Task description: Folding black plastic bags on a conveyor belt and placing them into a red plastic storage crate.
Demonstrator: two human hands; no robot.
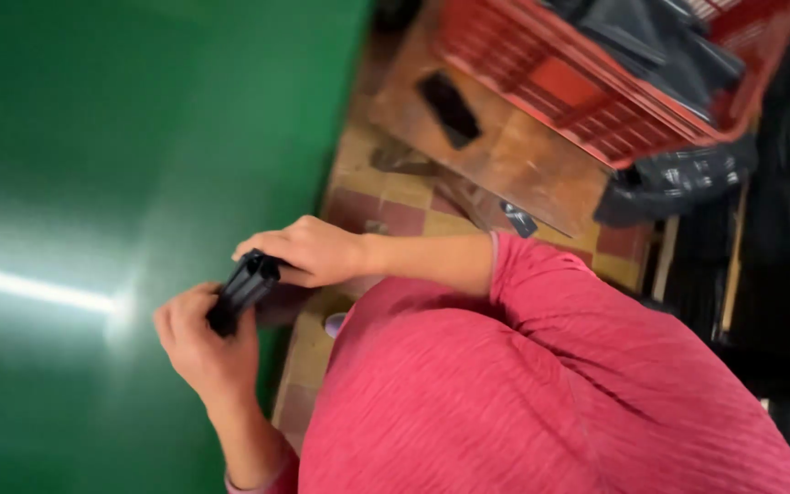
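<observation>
Both hands were clamped on one small black ribbed plastic part (245, 291), held in the air at the edge of the green surface (93, 183), above the tiled floor (395, 215).

Which hand is which is hard to read, because the view is rotated. Taking the arm with the long pink sleeve (541, 274) as the right: the right hand (308, 252) had its grip closed over the part's upper end, fingers wrapped across the top. The left hand (198, 343) had its grip shut on the lower end, thumb and fingers pinching the sides.

The part looked like a short channel or clip with grooved sides. The blur hid finer detail, so I could not tell whether it was one piece or two being pushed together.

Progress, as a judgement only: the part was already picked up and in hand, and the work on it seemed mid-way. Nothing finished lay on the green surface. No part was set down within reach.

Behind, a red plastic crate (614, 82) holding dark bagged items (660, 41) sat on a brown wooden stool (505, 155). A flat black object (450, 108) lay on that stool, well apart from the hands. More dark bagged material (678, 178) hung beside the crate.
</observation>
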